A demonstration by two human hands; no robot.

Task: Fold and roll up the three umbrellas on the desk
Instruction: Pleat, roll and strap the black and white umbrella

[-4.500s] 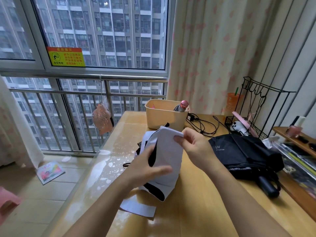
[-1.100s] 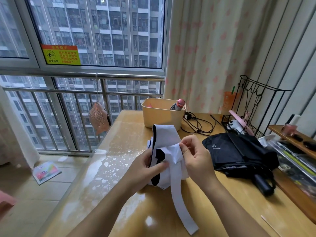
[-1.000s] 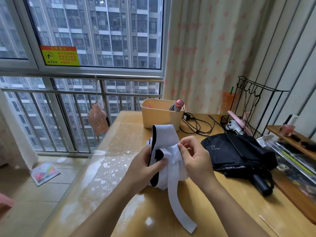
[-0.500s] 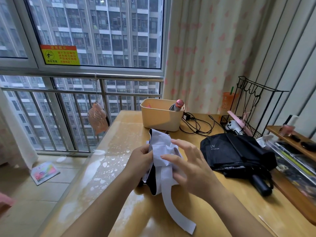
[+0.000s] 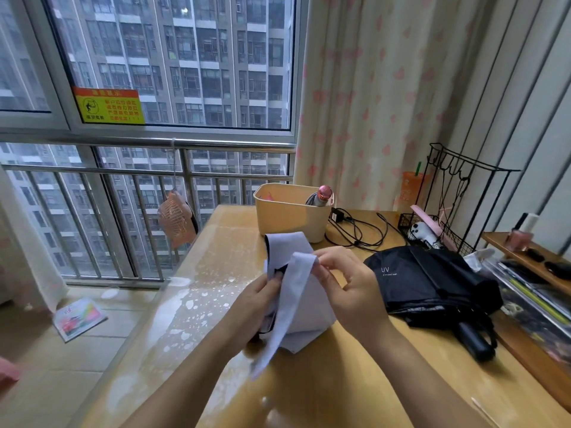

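A white umbrella [image 5: 304, 310] with a black lining stands bunched on the wooden desk [image 5: 333, 387] in front of me. My left hand [image 5: 258, 299] grips its left side. My right hand [image 5: 347, 287] pinches the top fold of a white fabric panel, and a long white flap hangs down to the desk. A black umbrella [image 5: 432, 282] marked UV lies loosely collapsed to the right, its handle toward me. A third umbrella [image 5: 319, 196] with a pink tip stands in the beige bin [image 5: 287, 211].
Black cables [image 5: 360, 230] lie behind the black umbrella. A black wire rack [image 5: 445, 211] holds small items at the back right, beside a wooden shelf [image 5: 525, 261]. An orange cup [image 5: 411, 186] stands by the curtain. The desk's left edge faces a window railing.
My right hand went from lying flat against the white fabric to pinching the upper fold. The white umbrella stands a little taller, and my left hand has shifted on its side.
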